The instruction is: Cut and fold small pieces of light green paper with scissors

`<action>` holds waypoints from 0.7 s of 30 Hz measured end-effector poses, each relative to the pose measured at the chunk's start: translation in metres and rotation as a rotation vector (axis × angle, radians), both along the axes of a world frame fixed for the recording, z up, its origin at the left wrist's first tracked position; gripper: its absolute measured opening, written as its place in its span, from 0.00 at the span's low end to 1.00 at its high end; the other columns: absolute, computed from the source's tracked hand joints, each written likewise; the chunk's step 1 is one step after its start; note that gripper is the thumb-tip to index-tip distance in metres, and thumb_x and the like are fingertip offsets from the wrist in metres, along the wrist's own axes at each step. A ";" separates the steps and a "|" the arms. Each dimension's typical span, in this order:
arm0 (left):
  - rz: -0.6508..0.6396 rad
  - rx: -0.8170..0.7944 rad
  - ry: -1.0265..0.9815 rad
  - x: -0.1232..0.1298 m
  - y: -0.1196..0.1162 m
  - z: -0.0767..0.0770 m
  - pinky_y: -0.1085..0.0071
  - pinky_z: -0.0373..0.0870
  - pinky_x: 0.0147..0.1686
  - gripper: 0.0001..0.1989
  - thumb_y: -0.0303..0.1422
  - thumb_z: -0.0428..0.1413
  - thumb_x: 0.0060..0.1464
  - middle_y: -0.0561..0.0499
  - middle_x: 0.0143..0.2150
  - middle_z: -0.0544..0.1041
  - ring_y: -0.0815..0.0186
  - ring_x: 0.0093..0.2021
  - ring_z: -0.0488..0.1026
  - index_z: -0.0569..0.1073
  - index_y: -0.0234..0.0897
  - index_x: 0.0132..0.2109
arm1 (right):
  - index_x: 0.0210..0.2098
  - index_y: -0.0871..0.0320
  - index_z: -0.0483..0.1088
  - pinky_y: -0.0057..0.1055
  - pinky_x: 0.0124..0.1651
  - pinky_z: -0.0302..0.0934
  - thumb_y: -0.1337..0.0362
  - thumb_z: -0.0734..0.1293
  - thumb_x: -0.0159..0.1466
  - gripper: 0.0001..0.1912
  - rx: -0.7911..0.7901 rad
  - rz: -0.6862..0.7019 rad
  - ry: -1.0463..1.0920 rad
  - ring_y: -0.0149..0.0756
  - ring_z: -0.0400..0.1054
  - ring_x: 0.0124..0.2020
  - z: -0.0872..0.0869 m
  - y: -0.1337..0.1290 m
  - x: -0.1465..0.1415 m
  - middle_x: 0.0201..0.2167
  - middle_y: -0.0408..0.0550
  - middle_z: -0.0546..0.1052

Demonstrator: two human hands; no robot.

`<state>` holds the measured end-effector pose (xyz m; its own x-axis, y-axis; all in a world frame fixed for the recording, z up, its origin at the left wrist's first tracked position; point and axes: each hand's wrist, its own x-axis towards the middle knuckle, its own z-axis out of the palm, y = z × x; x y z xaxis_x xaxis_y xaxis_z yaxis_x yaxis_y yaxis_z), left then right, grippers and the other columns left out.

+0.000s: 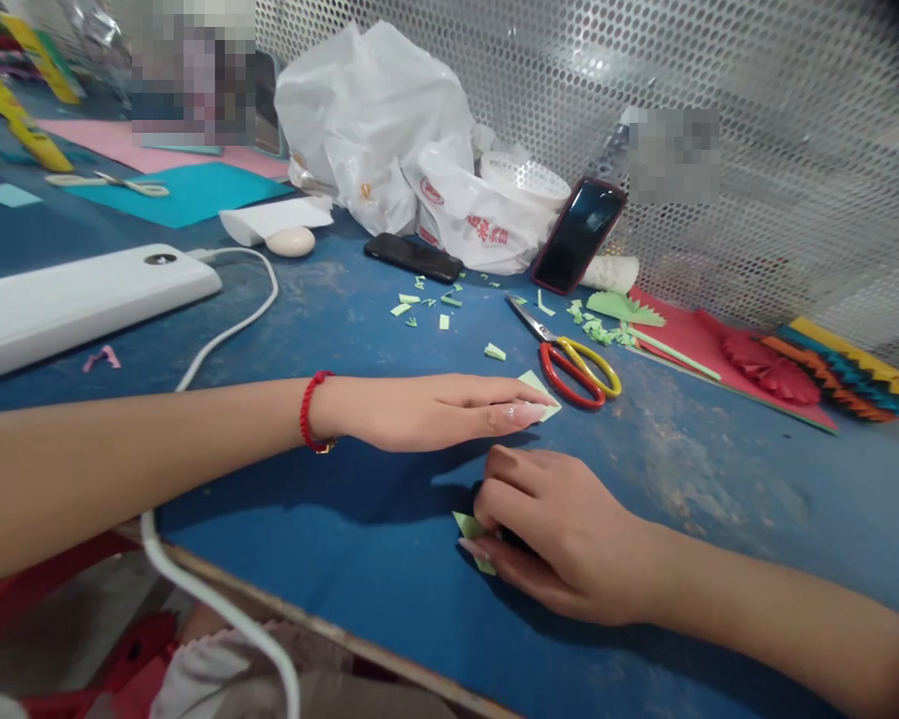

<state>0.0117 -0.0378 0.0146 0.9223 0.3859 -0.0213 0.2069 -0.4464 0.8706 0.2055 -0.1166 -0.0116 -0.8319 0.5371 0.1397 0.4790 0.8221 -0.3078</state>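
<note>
My left hand (449,409) lies out flat over the blue table (307,559), palm down, its straight fingertips on a small pale green paper piece (533,383). A red braided bracelet (309,411) circles that wrist. Just below and to the right, my right hand (561,529) is curled, with thumb and fingers closed on a green paper piece (465,525); part of this paper is hidden by the fingers. Scissors (573,371) with one red and one yellow handle lie beyond the left fingertips, blades pointing away.
Green paper scraps (444,322) are scattered behind my hands. Farther back are a black phone (412,258), white plastic bags (375,120) and a leaning phone (580,235). A white power bank (82,305) with a cable (232,325) sits left; red folded paper (771,367) lies right.
</note>
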 end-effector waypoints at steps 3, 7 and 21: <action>0.004 -0.007 0.010 0.001 0.000 0.000 0.66 0.53 0.65 0.23 0.41 0.40 0.69 0.48 0.67 0.63 0.63 0.66 0.59 0.62 0.39 0.65 | 0.35 0.58 0.64 0.31 0.33 0.54 0.55 0.60 0.69 0.12 -0.015 -0.041 0.042 0.34 0.60 0.31 0.000 -0.001 0.000 0.32 0.45 0.70; 0.008 -0.001 0.005 0.000 0.000 0.000 0.66 0.55 0.64 0.22 0.40 0.40 0.69 0.49 0.67 0.64 0.62 0.65 0.60 0.63 0.40 0.65 | 0.38 0.58 0.65 0.31 0.34 0.56 0.53 0.65 0.65 0.14 -0.080 -0.096 0.050 0.34 0.61 0.32 0.003 -0.002 0.000 0.33 0.45 0.70; 0.287 0.353 -0.207 0.000 0.004 -0.008 0.69 0.66 0.42 0.25 0.47 0.41 0.66 0.48 0.39 0.77 0.64 0.39 0.71 0.75 0.33 0.42 | 0.31 0.56 0.72 0.37 0.51 0.64 0.67 0.72 0.61 0.05 -0.184 -0.456 0.776 0.37 0.70 0.46 -0.001 0.013 0.005 0.41 0.46 0.75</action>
<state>0.0114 -0.0334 0.0061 0.7487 0.5757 0.3287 0.2039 -0.6717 0.7122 0.2102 -0.1036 -0.0122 -0.2429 0.8594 0.4500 0.3490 0.5102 -0.7861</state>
